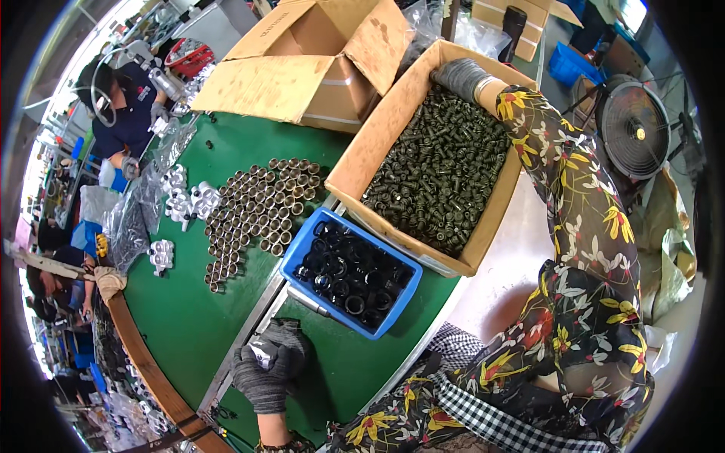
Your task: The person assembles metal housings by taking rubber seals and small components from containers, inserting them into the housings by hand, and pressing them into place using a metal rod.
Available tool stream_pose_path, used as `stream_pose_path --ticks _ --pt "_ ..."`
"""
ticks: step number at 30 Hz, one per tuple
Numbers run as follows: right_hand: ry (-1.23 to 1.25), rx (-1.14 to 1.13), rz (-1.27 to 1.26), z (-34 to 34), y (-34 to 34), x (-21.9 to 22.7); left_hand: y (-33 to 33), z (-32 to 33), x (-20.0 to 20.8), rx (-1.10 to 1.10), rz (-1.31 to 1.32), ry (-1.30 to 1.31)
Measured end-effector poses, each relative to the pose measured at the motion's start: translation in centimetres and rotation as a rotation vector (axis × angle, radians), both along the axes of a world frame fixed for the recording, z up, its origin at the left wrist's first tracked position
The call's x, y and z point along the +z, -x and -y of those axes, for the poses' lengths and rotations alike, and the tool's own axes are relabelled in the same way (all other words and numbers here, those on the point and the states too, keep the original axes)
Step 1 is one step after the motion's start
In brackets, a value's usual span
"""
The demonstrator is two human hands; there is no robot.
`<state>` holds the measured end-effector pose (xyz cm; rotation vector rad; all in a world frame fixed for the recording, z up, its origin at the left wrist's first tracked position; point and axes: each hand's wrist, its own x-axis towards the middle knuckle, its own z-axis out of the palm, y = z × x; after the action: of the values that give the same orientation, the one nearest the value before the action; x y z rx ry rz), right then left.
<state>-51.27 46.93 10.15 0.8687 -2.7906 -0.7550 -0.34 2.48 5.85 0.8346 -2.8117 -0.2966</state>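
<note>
In a grey knitted glove, my left hand (278, 368) is closed round a small silver metal fitting (263, 352), low over the green table near a metal rail. My right hand (462, 78), gloved the same way, reaches to the far end of an open cardboard box (353, 167) full of small black threaded fittings (438, 166). Its fingers point down by the box's far left corner, and their tips are hidden. Between my hands stands a blue plastic bin (393, 329) holding black rings (353, 303).
Many metal rings (260, 204) stand grouped on the green table (162, 325), beside silver castings (161, 257) and clear plastic bags (136, 219). A larger open carton (260, 87) sits beyond them. Across the table a co-worker (124, 106) works. A floor fan (634, 128) stands at right.
</note>
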Motion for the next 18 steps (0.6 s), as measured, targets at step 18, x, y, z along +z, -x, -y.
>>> stream_pose_path --ticks 18 --pt "1.542 0.565 0.938 18.7 -36.8 7.8 -2.5 0.7 4.9 0.056 -0.963 -1.771"
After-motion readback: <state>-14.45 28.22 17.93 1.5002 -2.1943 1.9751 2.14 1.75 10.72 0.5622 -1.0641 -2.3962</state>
